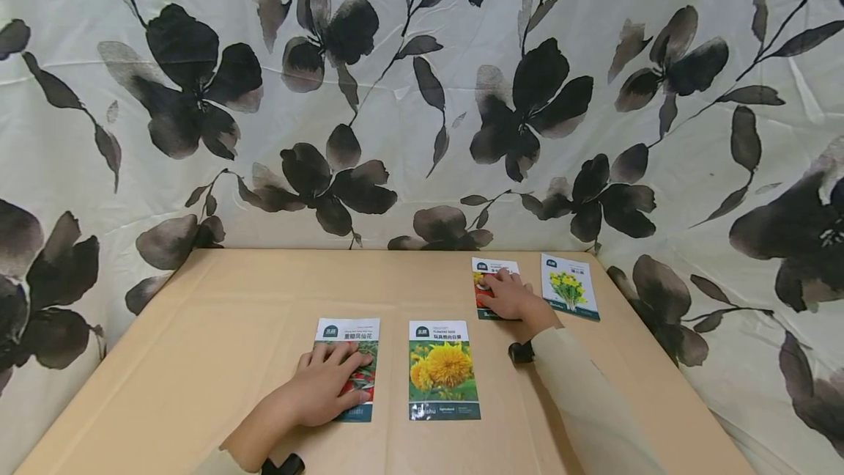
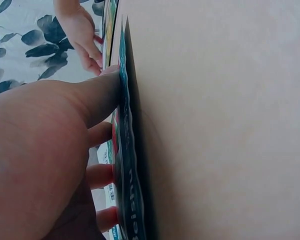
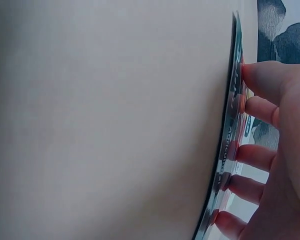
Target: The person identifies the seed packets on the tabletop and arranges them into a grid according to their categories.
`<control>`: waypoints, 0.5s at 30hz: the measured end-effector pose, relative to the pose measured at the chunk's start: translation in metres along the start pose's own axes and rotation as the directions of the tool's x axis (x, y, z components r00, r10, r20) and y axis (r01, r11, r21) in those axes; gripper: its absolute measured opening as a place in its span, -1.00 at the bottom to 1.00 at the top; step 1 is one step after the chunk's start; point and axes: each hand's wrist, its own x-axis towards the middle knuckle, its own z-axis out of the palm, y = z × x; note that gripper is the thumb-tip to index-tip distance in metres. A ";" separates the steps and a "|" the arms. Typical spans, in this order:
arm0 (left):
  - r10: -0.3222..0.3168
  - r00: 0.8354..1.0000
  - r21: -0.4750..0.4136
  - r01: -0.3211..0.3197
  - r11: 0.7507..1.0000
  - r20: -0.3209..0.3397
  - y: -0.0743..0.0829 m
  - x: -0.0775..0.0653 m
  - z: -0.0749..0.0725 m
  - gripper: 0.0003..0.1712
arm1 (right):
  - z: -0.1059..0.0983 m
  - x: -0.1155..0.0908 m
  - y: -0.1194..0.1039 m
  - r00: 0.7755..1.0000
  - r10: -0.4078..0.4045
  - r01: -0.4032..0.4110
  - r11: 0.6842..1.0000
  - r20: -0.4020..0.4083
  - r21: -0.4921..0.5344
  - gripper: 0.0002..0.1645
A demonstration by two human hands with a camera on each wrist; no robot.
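Observation:
In the head view my left hand [image 1: 323,385] lies with spread fingers on a flower seed packet [image 1: 348,330] that has a white top and red flowers. The left wrist view shows the thumb and fingertips on the face of this packet [image 2: 126,115]. Farther back on the right, my right hand [image 1: 511,296] rests on another seed packet [image 1: 488,265] with a red picture, partly covering it. In the right wrist view all the fingertips touch that packet [image 3: 227,140]. A packet with yellow double sunflowers [image 1: 443,372] lies between the hands, nearer the front.
A fourth packet with yellow flowers [image 1: 568,286] lies just right of my right hand, by the table's back right corner. The table [image 1: 217,343] has a tan cover. Behind it hangs a white cloth [image 1: 422,189] with dark flowers. Black straps sit at both wrists.

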 end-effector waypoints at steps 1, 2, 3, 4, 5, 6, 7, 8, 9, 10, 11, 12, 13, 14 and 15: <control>0.004 1.000 0.001 -0.004 1.000 -0.005 -0.001 0.000 0.001 -0.34 | 0.000 0.000 0.000 1.000 0.000 0.000 1.000 -0.001 -0.001 -0.37; 0.006 1.000 -0.001 -0.006 1.000 -0.008 -0.001 0.000 0.002 -0.34 | 0.001 0.000 -0.001 1.000 0.001 -0.001 1.000 -0.002 -0.004 -0.37; 0.008 1.000 -0.003 -0.008 1.000 -0.011 -0.001 0.001 0.002 -0.35 | 0.001 0.000 -0.002 1.000 0.002 -0.002 1.000 -0.004 -0.005 -0.37; 0.009 1.000 -0.005 -0.009 1.000 -0.012 -0.001 0.000 0.002 -0.35 | 0.001 0.000 -0.002 1.000 0.004 -0.004 1.000 -0.004 -0.008 -0.36; 0.010 1.000 -0.008 -0.010 1.000 -0.013 -0.001 0.000 0.002 -0.35 | 0.001 0.000 -0.003 1.000 0.006 -0.006 1.000 -0.003 -0.009 -0.36; 0.006 1.000 -0.011 -0.006 1.000 -0.006 0.001 -0.001 0.000 -0.35 | 0.001 0.000 -0.004 1.000 0.008 -0.008 1.000 -0.003 -0.008 -0.36; 0.006 1.000 -0.010 -0.006 1.000 -0.006 0.002 -0.001 -0.001 -0.35 | 0.001 -0.001 -0.005 1.000 0.010 -0.010 1.000 -0.001 -0.006 -0.36; 0.003 1.000 -0.012 -0.003 1.000 -0.002 0.003 -0.001 -0.001 -0.34 | 0.001 -0.001 -0.006 1.000 0.012 -0.012 1.000 0.000 -0.005 -0.36; 0.003 1.000 -0.011 -0.003 1.000 0.001 0.003 -0.002 -0.002 -0.34 | 0.001 -0.001 -0.006 1.000 0.014 -0.014 1.000 0.000 -0.005 -0.36; 0.002 1.000 -0.009 -0.002 1.000 0.002 0.003 -0.002 -0.001 -0.34 | 0.001 -0.001 -0.007 1.000 0.016 -0.016 1.000 -0.001 -0.004 -0.36; 0.002 1.000 -0.008 -0.002 1.000 0.002 0.003 -0.002 -0.001 -0.34 | 0.001 -0.001 -0.008 1.000 0.017 -0.017 1.000 -0.002 -0.002 -0.36; 0.001 1.000 -0.005 -0.001 1.000 0.003 0.002 -0.002 -0.001 -0.34 | 0.001 0.000 -0.008 1.000 0.016 -0.017 1.000 -0.004 -0.004 -0.37; 0.001 1.000 -0.004 -0.001 1.000 0.002 0.002 -0.001 0.000 -0.34 | 0.001 0.000 -0.008 1.000 0.017 -0.017 1.000 -0.006 -0.005 -0.37; 0.000 1.000 -0.004 0.000 1.000 0.002 0.002 -0.001 0.000 -0.33 | 0.002 0.000 -0.009 1.000 0.019 -0.019 1.000 -0.007 -0.009 -0.37; 0.000 1.000 -0.004 0.000 1.000 0.000 0.001 -0.001 0.001 -0.33 | 0.002 0.000 -0.009 1.000 0.019 -0.019 1.000 -0.008 -0.011 -0.37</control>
